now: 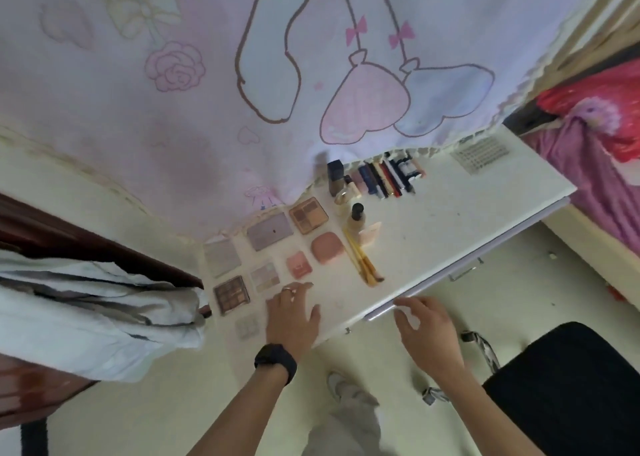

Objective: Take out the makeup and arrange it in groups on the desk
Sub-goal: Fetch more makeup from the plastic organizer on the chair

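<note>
Makeup lies in groups on the white desk [450, 220]. Flat palettes form one cluster: a dark brown palette [231, 295], a grey one [222, 257], a mauve one [270, 231], an orange-brown one [308, 215], a pale one [265, 277], a small clear one [247, 327] and two pink compacts [327, 248]. Several lipsticks [384, 177] lie in a row at the back. Small bottles [356, 218] stand beside two brushes [363, 261]. My left hand [292, 315] rests flat on the desk with straight fingers. My right hand [426, 331] hovers at the desk's front edge, fingers relaxed, holding nothing.
A pink and white cartoon curtain [242, 75] hangs over the desk's back. A drawer handle [465, 272] shows under the desk edge. A black chair [568, 386] stands at the right, folded cloth [86, 310] at the left, and a grey mesh sheet [481, 152] lies at the desk's far corner.
</note>
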Demonstrator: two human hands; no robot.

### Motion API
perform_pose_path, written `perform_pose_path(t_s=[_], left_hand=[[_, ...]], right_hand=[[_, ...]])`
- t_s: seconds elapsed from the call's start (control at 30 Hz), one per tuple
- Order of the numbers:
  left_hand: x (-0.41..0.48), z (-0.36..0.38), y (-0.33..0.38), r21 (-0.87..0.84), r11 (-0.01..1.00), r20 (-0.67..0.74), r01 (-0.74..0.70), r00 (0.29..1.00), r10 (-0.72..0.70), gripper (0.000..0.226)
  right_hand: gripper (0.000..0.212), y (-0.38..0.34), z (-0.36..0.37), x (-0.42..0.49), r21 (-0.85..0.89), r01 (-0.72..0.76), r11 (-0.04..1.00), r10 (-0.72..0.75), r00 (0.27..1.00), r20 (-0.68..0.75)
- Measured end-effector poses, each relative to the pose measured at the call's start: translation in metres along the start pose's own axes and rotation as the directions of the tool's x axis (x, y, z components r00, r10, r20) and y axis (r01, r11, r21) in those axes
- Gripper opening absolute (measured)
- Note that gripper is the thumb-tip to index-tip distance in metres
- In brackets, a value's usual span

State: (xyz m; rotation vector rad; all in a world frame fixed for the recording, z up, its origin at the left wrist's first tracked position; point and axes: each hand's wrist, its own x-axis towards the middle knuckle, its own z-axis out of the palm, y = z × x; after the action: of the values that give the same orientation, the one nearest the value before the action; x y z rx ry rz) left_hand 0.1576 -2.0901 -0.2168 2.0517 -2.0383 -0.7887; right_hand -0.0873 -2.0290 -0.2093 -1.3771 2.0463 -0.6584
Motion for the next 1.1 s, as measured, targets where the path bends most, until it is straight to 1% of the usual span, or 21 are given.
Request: perform_pose_path(t_s=[0.07,0.1,0.17,0.23,0.3,0.37,0.4,0.5,0.57,0.67,0.7,0.73,0.8,0.87,0.93,1.0,1.03,1.1], left_hand=[[-0.002,0.011,0.047,0.0,0.986,0.065,-0.167,0.984,0.166,0.044],[-0.005,0.017,0.075,-0.014,0.967,0.102,-0.256,0.961,0.256,0.044],[-0.019,0.033,0.133,-0.06,0.902,0.164,-0.427,0.887,0.431,0.042],[-0.037,0.05,0.184,-0.081,0.814,0.219,-0.575,0.787,0.577,0.041],[-0.069,0.073,0.239,-0.121,0.711,0.26,-0.693,0.669,0.696,0.039],[-0.116,0.1,0.288,-0.197,0.614,0.269,-0.764,0.56,0.783,0.037],[-0.139,0.11,0.306,-0.234,0.569,0.259,-0.788,0.514,0.818,0.036],[-0.234,0.143,0.363,-0.289,0.376,0.285,-0.88,0.296,0.912,0.033],[-0.289,0.161,0.39,-0.331,0.261,0.3,-0.907,0.161,0.94,0.033],[-0.386,0.187,0.43,-0.436,0.097,0.29,-0.895,-0.037,0.956,0.033],[-0.417,0.196,0.442,-0.473,0.057,0.289,-0.879,-0.094,0.953,0.033],[-0.435,0.201,0.448,-0.493,0.031,0.282,-0.87,-0.126,0.951,0.033],[-0.495,0.219,0.469,-0.542,-0.063,0.277,-0.838,-0.249,0.928,0.034],[-0.552,0.237,0.492,-0.57,-0.145,0.286,-0.809,-0.36,0.888,0.035],[-0.603,0.255,0.513,-0.585,-0.21,0.314,-0.783,-0.458,0.832,0.036],[-0.651,0.275,0.531,-0.601,-0.242,0.346,-0.762,-0.521,0.78,0.035],[-0.672,0.286,0.539,-0.608,-0.249,0.357,-0.754,-0.54,0.762,0.034],[-0.71,0.31,0.556,-0.617,-0.278,0.369,-0.736,-0.583,0.724,0.034]], right_hand=[[0.02,0.015,-0.029,-0.026,0.042,-0.047,0.998,0.048,0.998,-0.033],[0.021,0.025,-0.047,-0.042,0.065,-0.071,0.995,0.075,0.994,-0.075],[0.022,0.045,-0.085,-0.078,0.11,-0.119,0.987,0.136,0.976,-0.171],[0.025,0.064,-0.12,-0.118,0.145,-0.154,0.977,0.189,0.943,-0.275],[0.026,0.087,-0.152,-0.172,0.172,-0.217,0.961,0.27,0.867,-0.418],[0.023,0.113,-0.179,-0.234,0.21,-0.305,0.929,0.37,0.757,-0.539],[0.023,0.124,-0.189,-0.261,0.232,-0.338,0.912,0.409,0.706,-0.578],[0.024,0.159,-0.217,-0.366,0.328,-0.42,0.846,0.519,0.509,-0.686],[0.025,0.175,-0.226,-0.427,0.378,-0.478,0.793,0.576,0.387,-0.72],[0.024,0.194,-0.235,-0.524,0.468,-0.532,0.706,0.623,0.153,-0.767],[0.024,0.2,-0.237,-0.552,0.494,-0.532,0.688,0.623,0.083,-0.778],[0.024,0.205,-0.236,-0.569,0.51,-0.535,0.674,0.625,0.044,-0.78],[0.026,0.214,-0.235,-0.622,0.582,-0.541,0.608,0.639,-0.102,-0.762],[0.025,0.226,-0.236,-0.669,0.627,-0.555,0.546,0.63,-0.221,-0.745],[0.027,0.24,-0.243,-0.707,0.656,-0.563,0.503,0.602,-0.317,-0.733],[0.029,0.255,-0.254,-0.743,0.697,-0.54,0.471,0.584,-0.401,-0.706],[0.028,0.263,-0.261,-0.759,0.711,-0.533,0.46,0.58,-0.426,-0.694],[0.026,0.284,-0.275,-0.786,0.728,-0.53,0.435,0.586,-0.448,-0.676]])
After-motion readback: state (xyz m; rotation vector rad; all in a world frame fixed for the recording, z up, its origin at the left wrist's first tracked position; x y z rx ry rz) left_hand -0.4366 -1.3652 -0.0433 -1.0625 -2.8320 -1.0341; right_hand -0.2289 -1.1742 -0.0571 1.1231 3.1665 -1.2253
